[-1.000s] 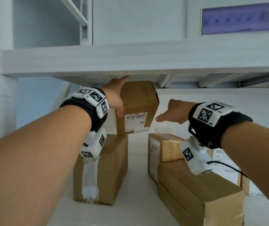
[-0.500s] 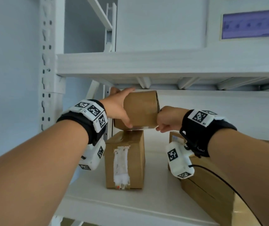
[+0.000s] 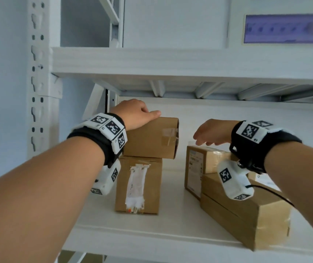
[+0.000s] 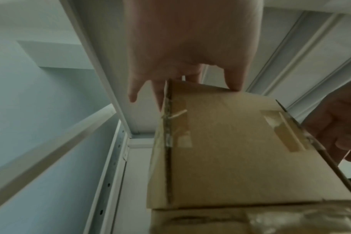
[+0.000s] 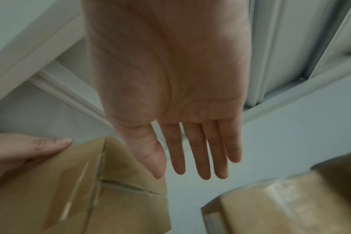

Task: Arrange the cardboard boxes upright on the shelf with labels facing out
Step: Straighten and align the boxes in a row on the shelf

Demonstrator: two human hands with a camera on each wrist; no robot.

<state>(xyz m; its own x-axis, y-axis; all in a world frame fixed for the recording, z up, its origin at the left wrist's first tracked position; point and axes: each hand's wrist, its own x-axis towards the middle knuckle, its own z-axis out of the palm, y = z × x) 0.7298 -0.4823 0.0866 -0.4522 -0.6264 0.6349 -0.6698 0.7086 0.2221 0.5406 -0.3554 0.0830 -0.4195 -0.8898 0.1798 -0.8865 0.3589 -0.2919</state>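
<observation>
While draped over the top of the plain brown cardboard top box (image 3: pixel 148 141), grips it with the left hand (image 3: pixel 134 114), fingers (image 4: pixel 158 88) curled down its far side and thumb laid flat along the top. Shows that box lying flat, clear tape across its right end, on a taller rectangular carton (image 3: pixel 152 183) with a ragged white strip down its matte front, at the left of the smooth white shelf (image 3: pixel 171 234). Holds the right hand (image 3: pixel 212 131) in the air, fingers straight and close together, gripping nothing, above a glossy tape-wrapped box (image 3: pixel 205 162) just behind a long carton (image 3: pixel 247 215).
</observation>
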